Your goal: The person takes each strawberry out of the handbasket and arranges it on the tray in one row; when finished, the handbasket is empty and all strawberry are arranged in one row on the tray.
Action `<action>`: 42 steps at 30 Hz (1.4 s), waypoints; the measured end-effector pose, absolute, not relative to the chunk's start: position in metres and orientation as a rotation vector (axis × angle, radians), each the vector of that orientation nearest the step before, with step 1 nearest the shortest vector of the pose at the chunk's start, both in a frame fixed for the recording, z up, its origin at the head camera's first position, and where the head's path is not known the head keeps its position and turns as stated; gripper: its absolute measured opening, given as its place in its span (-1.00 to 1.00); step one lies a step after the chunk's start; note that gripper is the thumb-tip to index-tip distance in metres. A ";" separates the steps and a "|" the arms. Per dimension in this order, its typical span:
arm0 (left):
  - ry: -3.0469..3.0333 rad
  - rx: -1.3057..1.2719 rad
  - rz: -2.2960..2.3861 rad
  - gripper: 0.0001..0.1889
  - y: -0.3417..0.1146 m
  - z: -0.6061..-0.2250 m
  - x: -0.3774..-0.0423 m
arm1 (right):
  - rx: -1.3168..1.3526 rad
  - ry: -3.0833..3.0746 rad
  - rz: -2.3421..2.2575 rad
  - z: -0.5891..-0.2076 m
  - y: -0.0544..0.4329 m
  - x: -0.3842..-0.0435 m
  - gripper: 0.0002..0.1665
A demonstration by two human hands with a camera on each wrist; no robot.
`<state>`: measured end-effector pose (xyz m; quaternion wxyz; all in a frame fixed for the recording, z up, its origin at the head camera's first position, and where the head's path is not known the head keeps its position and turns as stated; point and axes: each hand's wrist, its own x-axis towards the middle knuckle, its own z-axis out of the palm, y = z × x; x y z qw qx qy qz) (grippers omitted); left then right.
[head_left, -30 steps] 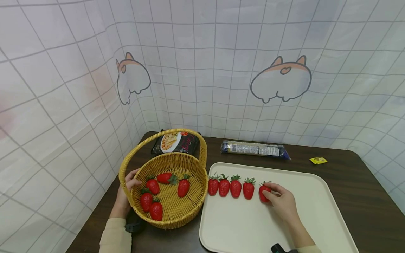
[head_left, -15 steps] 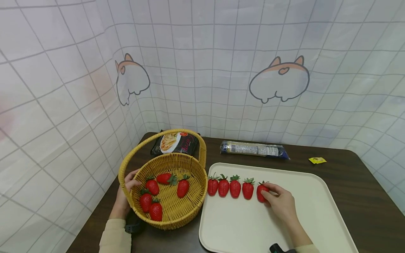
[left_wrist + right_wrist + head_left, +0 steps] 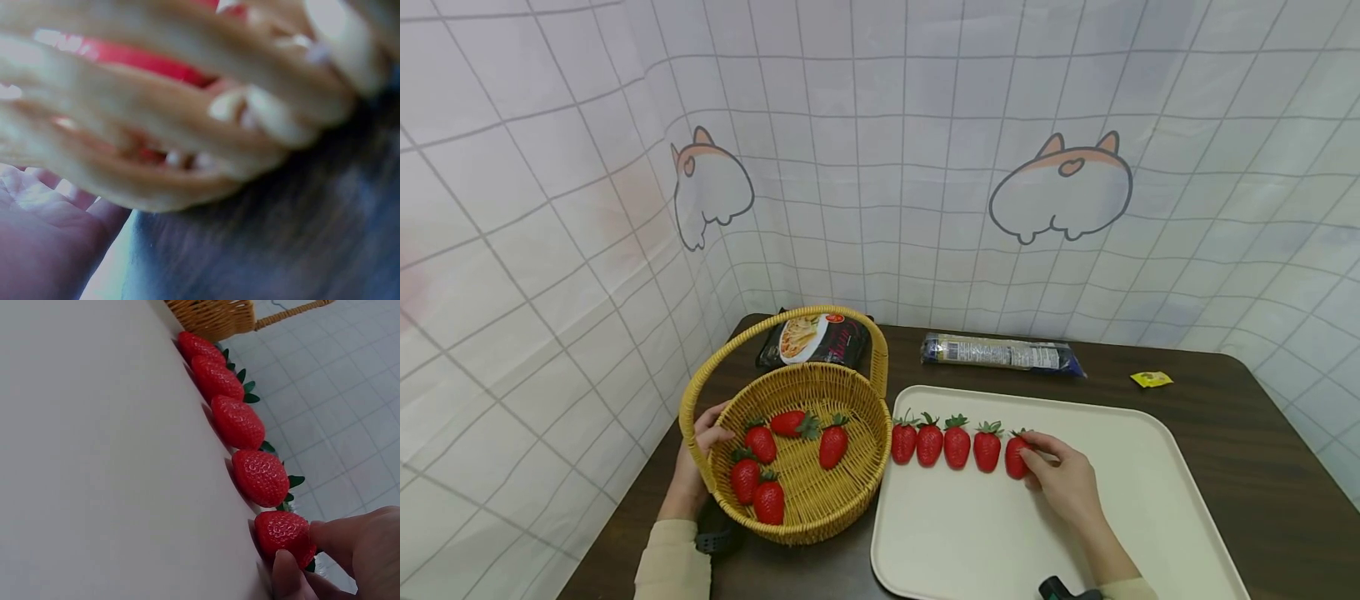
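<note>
At the left of the head view, my left hand (image 3: pixel 694 457) holds the side of a yellow wicker basket (image 3: pixel 820 527), next to the foot of its handle. Close up and blurred in the left wrist view, the basket's weave (image 3: pixel 156 119) covers part of the left palm (image 3: pixel 50 231). Several red strawberries with green leaves, such as this strawberry (image 3: pixel 833 447), lie inside. On a cream tray (image 3: pixel 970 542), my right hand (image 3: pixel 1067 482) pinches the strawberry (image 3: pixel 281 534) at the right end of a row, between thumb and fingers. Its neighbour (image 3: pixel 261 477) lies just beside it, leaves pointing away.
Behind the basket lies a black food packet (image 3: pixel 812 340). A long clear-and-blue packet (image 3: pixel 1000 354) lies beyond the tray, and a small yellow sachet (image 3: pixel 1151 380) is farther right. A white gridded curtain (image 3: pixel 880 167) hangs behind the dark table (image 3: pixel 1225 417).
My right hand has slid the pinched strawberry slightly left along the tray, closer to the row. The left hand and the basket have stayed in place.
</note>
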<state>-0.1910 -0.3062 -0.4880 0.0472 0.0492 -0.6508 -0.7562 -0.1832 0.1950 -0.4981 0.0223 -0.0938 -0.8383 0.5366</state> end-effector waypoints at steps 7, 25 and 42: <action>-1.987 0.146 -2.308 -0.52 -0.307 -0.488 -0.192 | -0.341 -2.550 1.542 -0.499 0.197 -0.182 -0.62; -1.949 0.150 -2.340 -0.55 -0.308 -0.482 -0.188 | -0.066 -2.433 1.867 -0.441 0.145 -0.194 -0.71; -1.946 0.134 -2.329 -0.55 -0.305 -0.489 -0.190 | 0.744 -2.461 1.900 -0.421 0.043 -0.182 -0.79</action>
